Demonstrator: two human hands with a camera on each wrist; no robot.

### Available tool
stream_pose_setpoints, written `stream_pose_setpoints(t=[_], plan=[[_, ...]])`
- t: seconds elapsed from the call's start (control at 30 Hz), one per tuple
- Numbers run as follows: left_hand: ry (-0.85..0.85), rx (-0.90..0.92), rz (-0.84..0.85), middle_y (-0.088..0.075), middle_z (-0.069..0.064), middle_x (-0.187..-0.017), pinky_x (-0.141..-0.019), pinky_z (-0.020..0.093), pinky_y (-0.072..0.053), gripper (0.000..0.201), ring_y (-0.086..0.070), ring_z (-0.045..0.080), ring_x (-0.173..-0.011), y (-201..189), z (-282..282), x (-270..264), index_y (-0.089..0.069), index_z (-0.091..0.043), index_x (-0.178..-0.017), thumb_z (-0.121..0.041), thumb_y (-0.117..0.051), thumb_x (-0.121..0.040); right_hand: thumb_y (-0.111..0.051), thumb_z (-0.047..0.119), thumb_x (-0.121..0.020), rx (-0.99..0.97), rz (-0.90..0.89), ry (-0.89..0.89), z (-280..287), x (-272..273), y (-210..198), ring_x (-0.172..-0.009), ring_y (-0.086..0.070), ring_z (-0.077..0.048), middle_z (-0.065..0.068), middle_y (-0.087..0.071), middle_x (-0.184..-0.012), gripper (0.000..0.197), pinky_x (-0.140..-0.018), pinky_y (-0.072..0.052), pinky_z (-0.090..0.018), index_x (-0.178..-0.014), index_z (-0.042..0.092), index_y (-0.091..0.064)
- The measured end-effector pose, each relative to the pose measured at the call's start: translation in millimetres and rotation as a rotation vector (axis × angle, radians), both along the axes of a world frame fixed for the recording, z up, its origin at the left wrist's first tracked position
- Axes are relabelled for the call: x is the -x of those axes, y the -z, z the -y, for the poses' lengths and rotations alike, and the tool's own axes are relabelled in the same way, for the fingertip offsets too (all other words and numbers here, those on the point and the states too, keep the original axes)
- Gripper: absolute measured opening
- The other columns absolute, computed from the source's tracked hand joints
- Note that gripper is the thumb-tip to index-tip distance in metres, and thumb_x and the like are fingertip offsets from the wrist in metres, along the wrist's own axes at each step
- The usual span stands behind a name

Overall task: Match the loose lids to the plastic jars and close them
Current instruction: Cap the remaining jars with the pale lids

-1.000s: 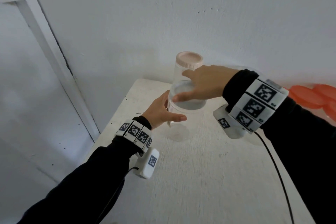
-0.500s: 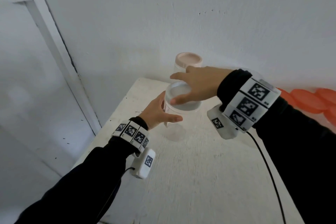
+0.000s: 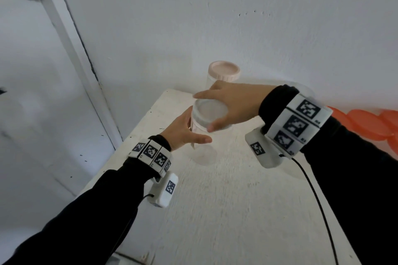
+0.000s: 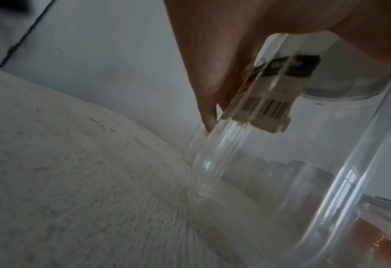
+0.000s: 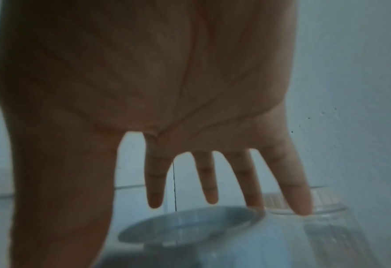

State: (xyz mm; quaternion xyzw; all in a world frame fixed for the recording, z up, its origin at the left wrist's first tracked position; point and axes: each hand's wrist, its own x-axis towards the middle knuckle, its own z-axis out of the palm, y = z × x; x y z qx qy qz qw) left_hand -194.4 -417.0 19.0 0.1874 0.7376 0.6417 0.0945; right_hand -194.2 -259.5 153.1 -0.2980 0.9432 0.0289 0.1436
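A clear plastic jar (image 3: 202,153) stands on the white table (image 3: 237,211). My left hand (image 3: 183,133) grips its side, thumb in front and fingers behind. The left wrist view shows those fingers (image 4: 203,81) along the jar wall (image 4: 281,163), beside a barcode label (image 4: 270,101). A clear lid (image 3: 210,112) sits on the jar's mouth. My right hand (image 3: 237,105) holds it from above, with thumb and fingers spread around the rim. In the right wrist view the lid (image 5: 185,224) lies just under the fingertips (image 5: 302,208).
A second clear jar with a pink lid (image 3: 224,71) stands closed right behind, near the wall. Several orange lids (image 3: 364,122) lie at the table's right edge. A white door (image 3: 43,92) is to the left of the table.
My right hand has turned around the lid: the thumb swung nearer to me and the index finger moved left. The jar and my left hand shifted slightly left.
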Motion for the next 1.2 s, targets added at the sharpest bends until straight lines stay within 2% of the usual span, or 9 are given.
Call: stream_pose_setpoints(t=[0.1, 0.27, 0.47, 0.63, 0.7, 0.8, 0.93, 1.07, 1.2], plan=[[0.020, 0.007, 0.006, -0.057, -0.005, -0.125, -0.091, 0.016, -0.044, 0.093, -0.053, 0.004, -0.116, -3, 0, 0, -0.037, -0.021, -0.134, -0.032, -0.081, -0.052, -0.069, 0.045, -0.078, 0.008, 0.048, -0.087, -1, 1, -5, -0.127, -0.036, -0.019, 0.003, -0.033, -0.139, 0.077, -0.105, -0.033, -0.037, -0.142, 0.042, -0.026], [-0.036, 0.025, -0.036, -0.057, -0.002, -0.127, -0.100, 0.033, -0.043, 0.090, -0.053, 0.012, -0.118, 3, -2, -1, -0.040, -0.023, -0.133, -0.033, -0.083, -0.054, -0.073, 0.055, -0.068, 0.099, -0.040, -0.079, -3, 8, 2, -0.108, -0.042, -0.014, 0.007, -0.043, -0.114, 0.074, -0.089, -0.041, -0.031, -0.132, 0.047, -0.038], [-0.085, 0.070, -0.063, -0.060, -0.008, -0.119, -0.093, 0.024, -0.045, 0.081, -0.056, 0.005, -0.112, 2, -2, -2, -0.043, -0.036, -0.120, -0.039, -0.082, -0.049, -0.071, 0.059, -0.066, 0.171, -0.105, -0.089, -5, 10, 9, -0.102, -0.044, -0.013, 0.008, -0.044, -0.107, 0.071, -0.086, -0.043, -0.030, -0.130, 0.046, -0.044], [-0.080, 0.079, -0.073, -0.057, -0.010, -0.124, -0.097, 0.025, -0.044, 0.095, -0.052, 0.004, -0.116, 7, 8, 8, -0.037, -0.029, -0.133, -0.040, -0.083, -0.051, -0.069, 0.055, -0.071, 0.317, -0.171, -0.082, -13, 11, 27, -0.114, -0.047, -0.012, 0.009, -0.049, -0.129, 0.071, -0.096, -0.040, -0.032, -0.134, 0.033, -0.044], [-0.088, 0.083, -0.066, -0.057, -0.009, -0.125, -0.099, 0.030, -0.044, 0.094, -0.052, 0.006, -0.117, 10, 16, 16, -0.038, -0.031, -0.132, -0.041, -0.083, -0.051, -0.069, 0.056, -0.071, 0.505, -0.138, -0.012, -17, 10, 40, -0.120, -0.044, -0.009, 0.009, -0.046, -0.135, 0.075, -0.101, -0.038, -0.033, -0.135, 0.027, -0.043], [-0.156, 0.114, -0.063, -0.056, -0.010, -0.123, -0.100, 0.032, -0.043, 0.089, -0.051, 0.009, -0.118, 9, 33, 38, -0.039, -0.037, -0.124, -0.048, -0.082, -0.047, -0.059, 0.058, -0.073, 0.790, -0.201, 0.188, -22, 15, 63, -0.116, -0.048, -0.011, 0.003, -0.048, -0.133, 0.072, -0.097, -0.043, -0.034, -0.132, 0.019, -0.045], [-0.242, 0.107, -0.055, -0.054, -0.015, -0.117, -0.085, 0.018, -0.045, 0.091, -0.051, 0.005, -0.111, 2, 57, 69, -0.039, -0.031, -0.123, -0.051, -0.078, -0.043, -0.070, 0.035, -0.079, 0.969, -0.347, 0.481, -25, 33, 89, -0.112, -0.046, -0.014, -0.001, -0.043, -0.128, 0.062, -0.088, -0.040, -0.025, -0.129, 0.010, -0.041], [-0.280, 0.106, -0.085, -0.054, -0.008, -0.121, -0.084, 0.020, -0.045, 0.095, -0.050, 0.010, -0.114, 3, 71, 99, -0.039, -0.023, -0.130, -0.052, -0.076, -0.048, -0.076, 0.031, -0.074, 1.031, -0.243, 0.706, -26, 58, 108, -0.123, -0.039, -0.021, -0.006, -0.031, -0.136, 0.082, -0.104, -0.037, -0.036, -0.135, 0.006, -0.029], [-0.321, 0.108, -0.089, -0.045, 0.008, -0.127, -0.057, 0.005, -0.046, 0.086, -0.044, 0.018, -0.115, 2, 75, 122, -0.045, -0.025, -0.121, -0.054, -0.074, -0.046, -0.078, 0.033, -0.071, 1.061, -0.089, 0.828, -25, 84, 123, -0.131, -0.034, -0.023, -0.008, -0.025, -0.146, 0.095, -0.108, -0.034, -0.041, -0.142, 0.007, -0.020]])
